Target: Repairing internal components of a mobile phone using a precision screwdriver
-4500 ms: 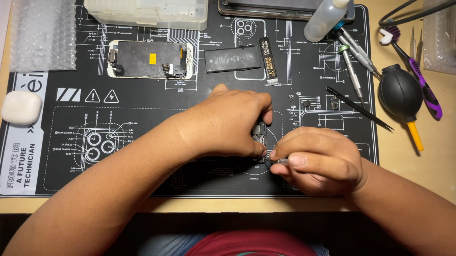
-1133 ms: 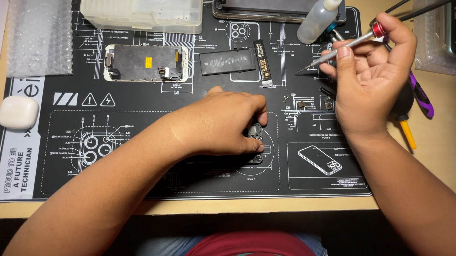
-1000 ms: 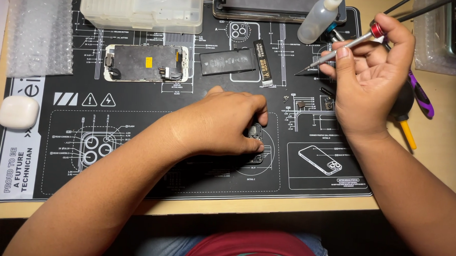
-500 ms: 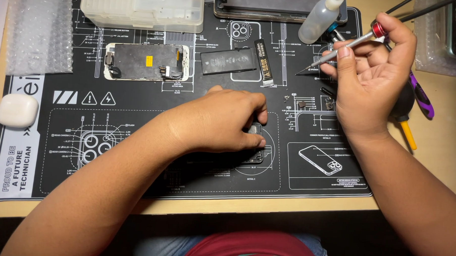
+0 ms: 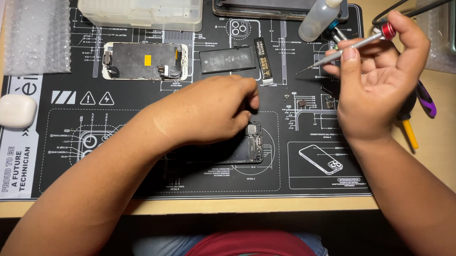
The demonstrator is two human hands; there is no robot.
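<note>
Head view, looking down on my bench. My left hand (image 5: 208, 112) lies palm-down over an opened phone body (image 5: 250, 144) near the middle of the black repair mat (image 5: 135, 175); the fingers curl over its upper edge, and only the phone's right portion with its internal parts shows below them. Whether the fingers pinch anything small I cannot tell. My right hand (image 5: 376, 93) is raised above the mat's upper right area, well apart from the phone, with thumb and forefinger closed on a slim precision screwdriver (image 5: 349, 50) that has a silver shaft and a red cap; its tip points left and slightly downward, clear of the mat. Just below that tip a few tiny loose parts (image 5: 302, 102) rest on the mat. Further left on the mat lie a detached screen assembly (image 5: 145, 61), face down, and beside it a black battery (image 5: 227, 60). At the mat's top edge stand a clear plastic parts box (image 5: 141, 9) and a small squeeze bottle (image 5: 320, 17). A white earbud case (image 5: 15, 110) sits at the mat's left border, below a sheet of bubble wrap (image 5: 37, 30).
</note>
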